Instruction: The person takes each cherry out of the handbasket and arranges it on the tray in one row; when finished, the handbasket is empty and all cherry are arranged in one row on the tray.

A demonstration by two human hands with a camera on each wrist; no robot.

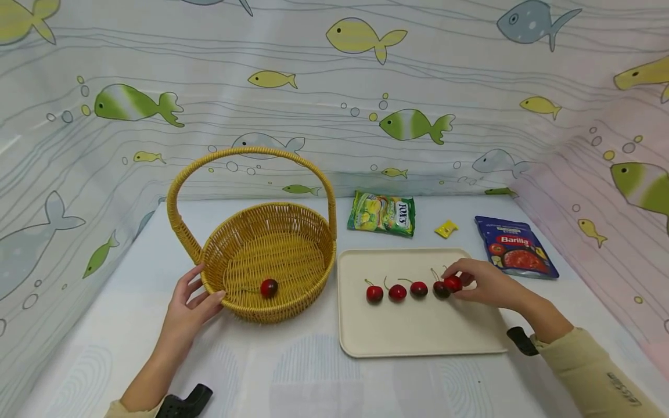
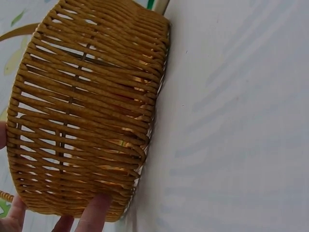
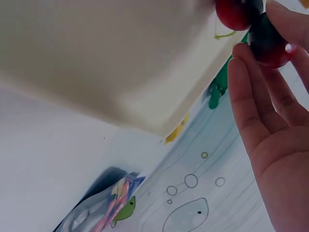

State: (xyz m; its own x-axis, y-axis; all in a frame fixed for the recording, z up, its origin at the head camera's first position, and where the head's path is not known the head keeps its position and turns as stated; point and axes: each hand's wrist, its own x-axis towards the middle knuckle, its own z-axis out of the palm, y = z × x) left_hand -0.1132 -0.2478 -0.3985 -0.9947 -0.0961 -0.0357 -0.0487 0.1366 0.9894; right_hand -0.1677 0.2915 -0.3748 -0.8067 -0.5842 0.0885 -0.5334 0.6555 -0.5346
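My left hand holds the near left rim of a round yellow wicker basket with a tall arched handle. In the left wrist view, fingertips press against the woven side. One dark red cherry with a stem lies inside the basket. At the right, my right hand pinches a red cherry between thumb and fingers over the beige tray. Right beside it is a darker cherry. More cherries, with stems, lie in a row to its left, among them one at the left end.
Behind the tray lie a green and yellow snack bag and a small yellow packet. A blue Barilla pouch lies at the tray's far right. Fish-patterned cloth walls enclose the white table at the back and sides.
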